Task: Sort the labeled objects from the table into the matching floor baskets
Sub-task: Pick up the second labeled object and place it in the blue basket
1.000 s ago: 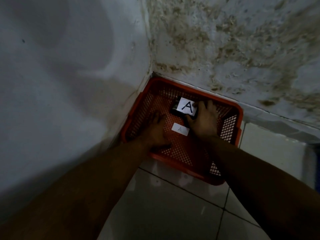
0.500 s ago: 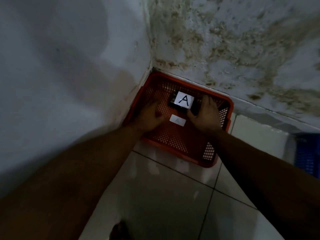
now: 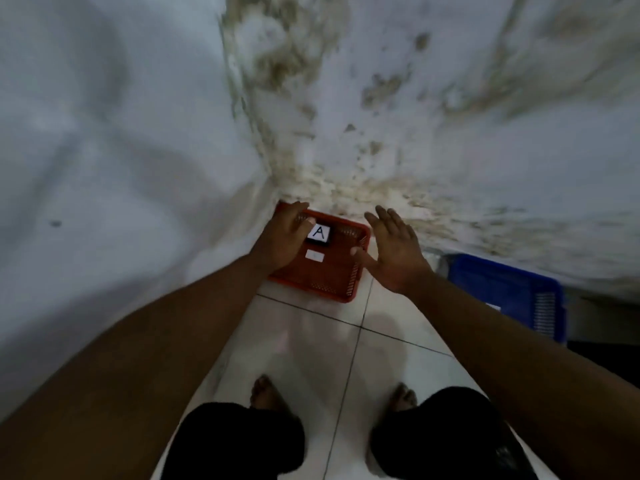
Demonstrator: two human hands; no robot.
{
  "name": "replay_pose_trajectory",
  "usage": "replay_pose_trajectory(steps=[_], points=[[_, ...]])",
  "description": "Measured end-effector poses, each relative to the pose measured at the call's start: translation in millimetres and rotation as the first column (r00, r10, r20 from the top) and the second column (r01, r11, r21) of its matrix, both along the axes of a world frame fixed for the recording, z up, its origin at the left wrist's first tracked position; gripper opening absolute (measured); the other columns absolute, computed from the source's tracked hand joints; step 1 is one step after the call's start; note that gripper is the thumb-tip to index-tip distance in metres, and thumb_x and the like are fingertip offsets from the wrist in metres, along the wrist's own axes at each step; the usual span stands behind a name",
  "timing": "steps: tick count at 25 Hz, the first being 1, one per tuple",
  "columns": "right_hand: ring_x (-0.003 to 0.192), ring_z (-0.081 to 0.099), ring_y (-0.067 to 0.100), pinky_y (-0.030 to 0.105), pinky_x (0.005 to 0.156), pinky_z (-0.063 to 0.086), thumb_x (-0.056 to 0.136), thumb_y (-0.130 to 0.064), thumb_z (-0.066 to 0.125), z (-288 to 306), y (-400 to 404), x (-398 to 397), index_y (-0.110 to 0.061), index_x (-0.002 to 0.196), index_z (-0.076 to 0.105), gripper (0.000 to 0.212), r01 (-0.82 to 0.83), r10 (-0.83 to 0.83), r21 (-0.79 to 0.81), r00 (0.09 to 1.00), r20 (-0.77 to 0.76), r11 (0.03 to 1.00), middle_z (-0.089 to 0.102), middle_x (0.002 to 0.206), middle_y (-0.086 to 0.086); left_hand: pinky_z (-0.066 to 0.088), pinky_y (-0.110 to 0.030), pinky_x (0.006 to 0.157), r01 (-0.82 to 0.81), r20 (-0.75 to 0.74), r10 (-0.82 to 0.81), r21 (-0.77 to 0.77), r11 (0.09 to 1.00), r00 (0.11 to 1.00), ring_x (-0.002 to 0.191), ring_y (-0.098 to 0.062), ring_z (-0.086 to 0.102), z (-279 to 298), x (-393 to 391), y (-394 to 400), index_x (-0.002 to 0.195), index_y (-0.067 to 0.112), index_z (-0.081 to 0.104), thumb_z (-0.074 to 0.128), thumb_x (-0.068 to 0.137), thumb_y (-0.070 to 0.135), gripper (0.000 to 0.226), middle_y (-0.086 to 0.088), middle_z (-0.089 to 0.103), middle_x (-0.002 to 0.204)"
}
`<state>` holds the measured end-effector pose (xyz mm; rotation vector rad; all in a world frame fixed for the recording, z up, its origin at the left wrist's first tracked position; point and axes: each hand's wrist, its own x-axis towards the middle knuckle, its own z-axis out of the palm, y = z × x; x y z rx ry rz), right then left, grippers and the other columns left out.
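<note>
An orange basket (image 3: 332, 289) sits on the floor in the wall corner. Inside it lies a dark object with a white label marked A (image 3: 319, 233), and a small white tag (image 3: 314, 256) lies on the basket's bottom in front of it. My left hand (image 3: 282, 239) hovers over the basket's left side, fingers loosely curled, holding nothing. My right hand (image 3: 394, 251) is above the basket's right edge, fingers spread, empty.
A blue basket (image 3: 512, 292) stands against the wall to the right of the orange one. Stained walls meet in the corner behind. Pale floor tiles lie in front, with my bare feet (image 3: 266, 393) and dark shorts at the bottom.
Both hands have let go of the A object and lifted out of the basket. My head has risen and pulled back, so the blue basket and my feet now show.
</note>
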<state>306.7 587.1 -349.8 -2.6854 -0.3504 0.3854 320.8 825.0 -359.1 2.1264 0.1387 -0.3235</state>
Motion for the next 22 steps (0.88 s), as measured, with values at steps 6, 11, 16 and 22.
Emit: replay_pose_trajectory(steps=[6, 11, 16, 22], points=[[0.149, 0.006, 0.023, 0.051, 0.118, 0.013, 0.089, -0.065, 0.038, 176.2, -66.8, -57.4, -0.024, 0.151, 0.018, 0.077, 0.067, -0.068, 0.033, 0.997, 0.04, 0.997, 0.012, 0.163, 0.005, 0.02, -0.025, 0.113, 0.117, 0.036, -0.12, 0.06, 0.991, 0.992, 0.144, -0.017, 0.028, 178.9, -34.2, -67.8, 0.145, 0.022, 0.042, 0.051, 0.099, 0.035, 0.048, -0.004, 0.033, 0.157], [0.149, 0.008, 0.023, 0.05, 0.117, 0.014, 0.088, -0.067, 0.037, 264.5, -121.5, -103.9, -0.025, 0.151, 0.018, 0.078, 0.113, -0.116, 0.04, 0.989, 0.088, 0.993, 0.012, 0.163, 0.005, 0.018, -0.026, 0.112, 0.217, 0.08, -0.223, 0.081, 0.973, 0.972, 0.145, -0.015, 0.025, 264.4, -53.1, -121.7, 0.147, 0.029, 0.036, 0.049, 0.098, 0.045, 0.053, 0.0, 0.027, 0.16], [0.149, 0.008, 0.023, 0.05, 0.117, 0.014, 0.087, -0.07, 0.035, 309.4, -155.2, -141.7, -0.025, 0.151, 0.018, 0.08, 0.227, -0.232, 0.051, 0.964, 0.128, 0.972, 0.011, 0.163, 0.005, 0.016, -0.024, 0.112, 0.326, 0.149, -0.335, 0.08, 0.942, 0.93, 0.146, -0.015, 0.023, 305.1, -62.3, -172.0, 0.147, 0.026, 0.036, 0.049, 0.098, 0.042, 0.053, -0.002, 0.026, 0.16], [0.149, 0.008, 0.023, 0.051, 0.118, 0.015, 0.088, -0.068, 0.036, 336.3, -186.7, -197.7, -0.026, 0.151, 0.017, 0.078, 0.398, -0.401, 0.049, 0.9, 0.174, 0.916, 0.011, 0.163, 0.004, 0.013, -0.022, 0.111, 0.508, 0.189, -0.513, 0.08, 0.858, 0.837, 0.146, -0.013, 0.02, 326.1, -87.7, -231.3, 0.149, 0.029, 0.033, 0.047, 0.098, 0.046, 0.055, 0.001, 0.022, 0.161]])
